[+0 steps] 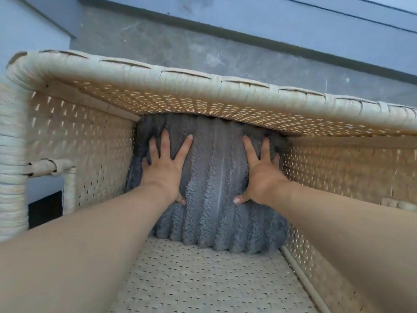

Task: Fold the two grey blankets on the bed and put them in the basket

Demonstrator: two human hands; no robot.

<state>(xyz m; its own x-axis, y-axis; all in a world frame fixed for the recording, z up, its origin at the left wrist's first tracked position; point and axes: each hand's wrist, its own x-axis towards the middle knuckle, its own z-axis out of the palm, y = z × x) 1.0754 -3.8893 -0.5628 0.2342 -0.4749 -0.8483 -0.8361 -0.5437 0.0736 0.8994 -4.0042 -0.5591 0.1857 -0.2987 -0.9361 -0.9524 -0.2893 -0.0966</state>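
My left hand point(165, 168) and right hand point(262, 175) pressed, fingers spread flat, one grey blanket point(216, 188) (no label readable) inside one basket point(158, 80).

One woven basket point(158, 71) fills most of the frame; three of its walls show, and one woven bottom panel at lower centre; one wrapped handle point(45, 167) sits on the wall at the left edge; one grey blanket point(216, 188) is in view, a single ribbed bundle at the centre, and how many folds it has cannot be told; two hands lie on it, one left hand point(162, 172) left of centre and one right hand point(264, 177) right of centre; five fingers point(165, 143) can be counted on the left hand, four on the right; two bare forearms enter from the lower corners.
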